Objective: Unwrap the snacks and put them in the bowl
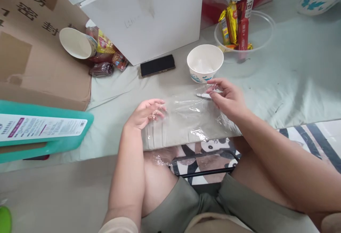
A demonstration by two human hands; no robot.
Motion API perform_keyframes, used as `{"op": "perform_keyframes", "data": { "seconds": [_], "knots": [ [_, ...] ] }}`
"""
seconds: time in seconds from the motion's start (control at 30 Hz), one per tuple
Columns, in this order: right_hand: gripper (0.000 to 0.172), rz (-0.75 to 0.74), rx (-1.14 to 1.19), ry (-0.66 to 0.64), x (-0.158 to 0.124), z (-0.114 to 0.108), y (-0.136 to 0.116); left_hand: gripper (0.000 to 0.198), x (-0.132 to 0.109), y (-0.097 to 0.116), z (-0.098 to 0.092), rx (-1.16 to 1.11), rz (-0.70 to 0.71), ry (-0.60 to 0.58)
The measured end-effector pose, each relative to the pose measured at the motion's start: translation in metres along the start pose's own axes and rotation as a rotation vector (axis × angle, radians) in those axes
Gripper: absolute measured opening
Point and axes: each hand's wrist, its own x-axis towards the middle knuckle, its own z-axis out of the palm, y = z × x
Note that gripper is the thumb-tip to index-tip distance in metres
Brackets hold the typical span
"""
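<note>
A sheet of clear plastic film [183,114] spreads over the table's front edge between my hands, wrinkled and shiny, partly hanging toward my lap. At its left side, my left hand [146,112] has its curled fingers closed on the film. My right hand [229,98] pinches a slim white pointed piece [204,95], whose kind I cannot make out, between thumb and fingers at the film's far right corner. Just beyond those fingers stands a white paper bowl [205,60] with blue print, upright, with nothing visible inside.
A black phone [157,65] lies behind the film. Wrapped snacks [237,26] stand in a clear plastic bowl [270,30] at the back right. White [149,12] and brown [45,58] boxes border the left, with a tipped paper bowl [76,43] and a teal package [66,144] nearby.
</note>
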Motion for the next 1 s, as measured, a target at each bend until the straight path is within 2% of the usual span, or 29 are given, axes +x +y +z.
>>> {"op": "perform_keyframes", "data": {
  "seconds": [0.07,0.17,0.27,0.4,0.5,0.67,1.0],
  "knots": [
    [0.033,-0.027,-0.033,0.012,0.002,0.001,-0.001,0.043,0.003,0.002,0.009,0.085,-0.002,0.047],
    [0.032,-0.076,-0.07,0.065,0.005,0.002,-0.001,0.037,0.004,0.004,0.013,0.08,0.069,0.129],
    [0.02,-0.061,-0.073,0.122,0.007,0.0,0.002,0.036,0.002,0.003,0.007,0.028,0.146,0.181],
    [0.005,-0.057,-0.047,0.162,0.009,-0.002,0.006,0.035,-0.001,0.0,-0.002,-0.028,0.213,0.185],
    [0.006,-0.076,-0.035,0.165,0.009,-0.004,0.007,0.035,-0.001,0.0,-0.006,-0.139,0.248,0.182],
    [0.005,-0.062,-0.047,0.185,0.006,-0.002,0.001,0.031,0.002,0.003,-0.006,-0.285,0.308,0.26],
    [0.003,-0.057,-0.077,0.2,0.0,-0.004,-0.006,0.026,0.018,0.002,-0.001,-0.246,0.406,0.427]
  ]
}}
